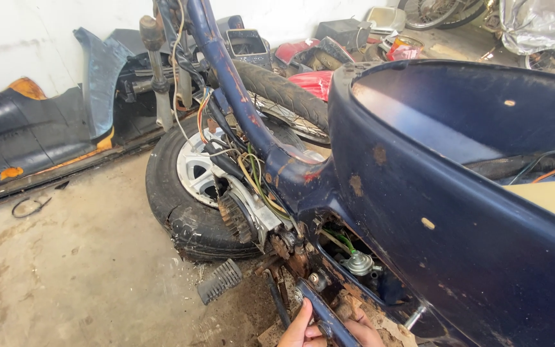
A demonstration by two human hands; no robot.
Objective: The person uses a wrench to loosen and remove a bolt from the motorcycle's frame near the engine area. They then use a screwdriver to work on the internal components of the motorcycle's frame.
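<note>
2 hands (329, 329) grip a rusty blue frame bar (324, 316).

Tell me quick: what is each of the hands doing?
Left hand: closed on the dark blue frame bar.
Right hand: on the same bar; grip cannot be told.

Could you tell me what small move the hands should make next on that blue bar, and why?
Probably firm the grip first: the left hand and right hand touch the blue bar only near its lower end, and it sits tight among rusty parts under the blue frame.
</note>
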